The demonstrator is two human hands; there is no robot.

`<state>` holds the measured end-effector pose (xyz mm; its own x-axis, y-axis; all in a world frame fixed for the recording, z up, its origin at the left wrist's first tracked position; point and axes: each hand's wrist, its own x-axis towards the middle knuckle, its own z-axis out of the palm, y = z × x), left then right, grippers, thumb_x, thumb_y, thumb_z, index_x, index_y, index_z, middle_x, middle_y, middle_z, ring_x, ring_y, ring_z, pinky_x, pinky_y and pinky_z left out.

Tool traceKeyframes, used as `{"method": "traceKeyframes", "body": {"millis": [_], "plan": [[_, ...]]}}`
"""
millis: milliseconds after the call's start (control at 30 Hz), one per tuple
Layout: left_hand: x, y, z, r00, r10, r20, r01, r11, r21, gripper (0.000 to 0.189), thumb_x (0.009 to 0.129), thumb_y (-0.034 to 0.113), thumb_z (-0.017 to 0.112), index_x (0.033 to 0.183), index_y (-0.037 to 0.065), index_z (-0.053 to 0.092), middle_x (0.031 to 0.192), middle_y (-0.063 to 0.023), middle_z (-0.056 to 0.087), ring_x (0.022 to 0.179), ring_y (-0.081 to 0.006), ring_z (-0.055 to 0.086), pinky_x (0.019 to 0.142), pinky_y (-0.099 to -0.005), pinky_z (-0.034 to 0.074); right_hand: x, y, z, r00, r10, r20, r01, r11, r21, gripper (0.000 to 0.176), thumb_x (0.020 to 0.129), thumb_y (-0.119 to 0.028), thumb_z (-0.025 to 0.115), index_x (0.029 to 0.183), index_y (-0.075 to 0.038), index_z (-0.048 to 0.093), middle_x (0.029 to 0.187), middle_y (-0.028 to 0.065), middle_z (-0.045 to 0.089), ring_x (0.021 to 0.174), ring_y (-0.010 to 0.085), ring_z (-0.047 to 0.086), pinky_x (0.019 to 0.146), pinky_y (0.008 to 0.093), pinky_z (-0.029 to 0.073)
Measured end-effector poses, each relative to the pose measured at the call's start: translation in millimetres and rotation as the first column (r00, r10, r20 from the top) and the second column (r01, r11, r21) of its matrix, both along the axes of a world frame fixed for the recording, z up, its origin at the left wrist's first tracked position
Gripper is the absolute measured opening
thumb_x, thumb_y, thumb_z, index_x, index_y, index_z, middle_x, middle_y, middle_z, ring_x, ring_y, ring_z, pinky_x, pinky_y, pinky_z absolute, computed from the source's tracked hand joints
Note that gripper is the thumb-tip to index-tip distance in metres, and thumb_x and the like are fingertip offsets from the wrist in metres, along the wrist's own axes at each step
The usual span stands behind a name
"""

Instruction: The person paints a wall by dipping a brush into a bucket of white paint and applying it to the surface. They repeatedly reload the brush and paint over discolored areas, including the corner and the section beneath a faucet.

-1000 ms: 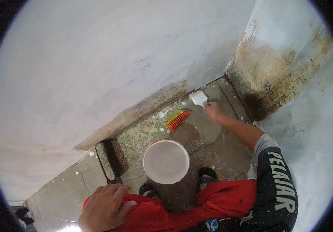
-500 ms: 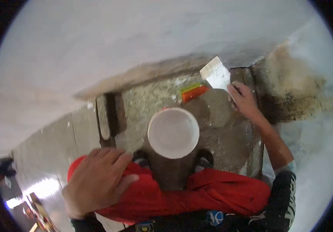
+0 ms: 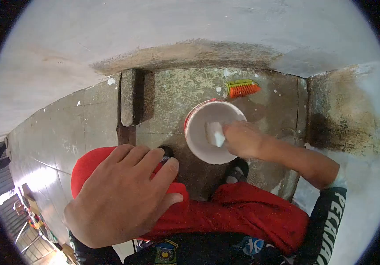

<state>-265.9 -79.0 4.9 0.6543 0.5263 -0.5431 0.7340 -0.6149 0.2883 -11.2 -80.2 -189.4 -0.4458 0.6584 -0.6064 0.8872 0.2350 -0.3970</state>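
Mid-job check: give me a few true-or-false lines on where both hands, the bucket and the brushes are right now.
1. The right hand holds a paintbrush down inside the white bucket. True.
2. The left hand grips the bucket's rim. False: it rests spread on the red-clad knee, apart from the bucket.
3. The orange scrub brush lies on the floor close to the wall, beyond the bucket. True.
4. The bucket lies tipped on its side. False: it stands upright with its mouth facing up.
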Motion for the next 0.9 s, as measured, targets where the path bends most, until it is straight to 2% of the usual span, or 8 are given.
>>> {"method": "traceKeyframes", "body": {"millis": [67,300,367,467,567,667,800,900], "plan": [[-2.6,0.1,-0.3,1.000,-0.009,0.023,0.009,1.000,0.010,0.050,0.082,0.039,0.068,0.117,0.005,0.059,0.117,-0.0138,0.061,0.111,-0.0322,0.057,0.099,-0.0440,0.045,-3.3,-2.5,-33.7,0.980,0.024,-0.197,-0.001,0.993,0.114,0.019,0.075,-0.009,0.058,0.086,0.006,0.062,0.077,0.0279,0.063,0.078,0.0443,0.065,0.073,0.0520,0.051],[-14.1,2.3,-1.0,0.999,-0.004,0.042,0.004,1.000,0.008,0.051,0.082,0.039,0.067,0.118,0.005,0.059,0.118,-0.0136,0.060,0.112,-0.0323,0.057,0.099,-0.0440,0.045,-10.3,-4.3,-92.0,0.955,0.018,-0.295,0.035,0.985,0.171,0.019,0.071,-0.007,0.058,0.083,0.008,0.059,0.082,0.0302,0.063,0.082,0.0462,0.064,0.072,0.0533,0.049],[-18.2,2.9,-2.9,0.998,-0.027,0.053,0.025,0.999,0.039,0.051,0.082,0.039,0.067,0.119,0.005,0.058,0.118,-0.0135,0.060,0.112,-0.0326,0.057,0.099,-0.0441,0.045,-10.4,-5.3,-103.3,0.890,0.179,-0.420,-0.018,0.933,0.360,0.017,0.072,-0.008,0.058,0.081,0.007,0.058,0.078,0.0295,0.062,0.079,0.0465,0.063,0.069,0.0533,0.049],[-20.5,3.1,-3.1,0.998,-0.014,0.055,0.012,0.999,0.039,0.052,0.082,0.040,0.067,0.119,0.005,0.058,0.119,-0.0137,0.060,0.112,-0.0329,0.057,0.099,-0.0444,0.045,-20.8,-5.5,-98.5,0.952,-0.073,-0.298,0.120,0.983,0.140,0.017,0.073,-0.010,0.058,0.081,0.006,0.057,0.076,0.0285,0.062,0.078,0.0468,0.062,0.069,0.0538,0.049],[-24.6,2.6,-6.0,0.991,-0.050,0.123,0.039,0.995,0.088,0.042,0.089,0.035,0.061,0.114,0.001,0.057,0.111,-0.0155,0.059,0.107,-0.0297,0.057,0.094,-0.0408,0.045,-25.4,-2.3,-95.3,0.962,-0.084,-0.259,0.107,0.991,0.077,0.023,0.075,-0.017,0.059,0.085,0.004,0.061,0.085,0.0270,0.065,0.083,0.0445,0.065,0.075,0.0517,0.051],[-22.9,4.5,-3.9,0.998,-0.023,0.065,0.021,0.999,0.043,0.054,0.081,0.043,0.066,0.119,0.005,0.058,0.120,-0.0145,0.060,0.113,-0.0343,0.058,0.099,-0.0453,0.046,-28.4,-0.9,-104.4,0.959,-0.011,-0.282,0.066,0.981,0.184,0.025,0.075,-0.015,0.058,0.087,0.007,0.058,0.081,0.0299,0.064,0.084,0.0464,0.064,0.075,0.0540,0.050],[-24.7,3.2,-6.9,0.997,-0.043,0.069,0.037,0.996,0.082,0.055,0.082,0.045,0.065,0.119,0.005,0.058,0.121,-0.0147,0.060,0.113,-0.0347,0.057,0.099,-0.0456,0.045,-37.2,1.8,-92.7,0.961,-0.127,-0.247,0.154,0.984,0.093,0.026,0.077,-0.017,0.059,0.087,0.007,0.059,0.080,0.0296,0.064,0.081,0.0458,0.064,0.073,0.0530,0.050],[-24.0,4.3,-5.7,0.997,-0.036,0.071,0.031,0.997,0.072,0.054,0.082,0.045,0.065,0.118,0.005,0.058,0.120,-0.0149,0.060,0.113,-0.0349,0.057,0.099,-0.0461,0.045,-32.5,4.4,-95.9,0.962,-0.023,-0.274,0.067,0.986,0.153,0.026,0.076,-0.017,0.061,0.088,0.006,0.059,0.082,0.0291,0.064,0.082,0.0453,0.064,0.074,0.0519,0.050]]}}
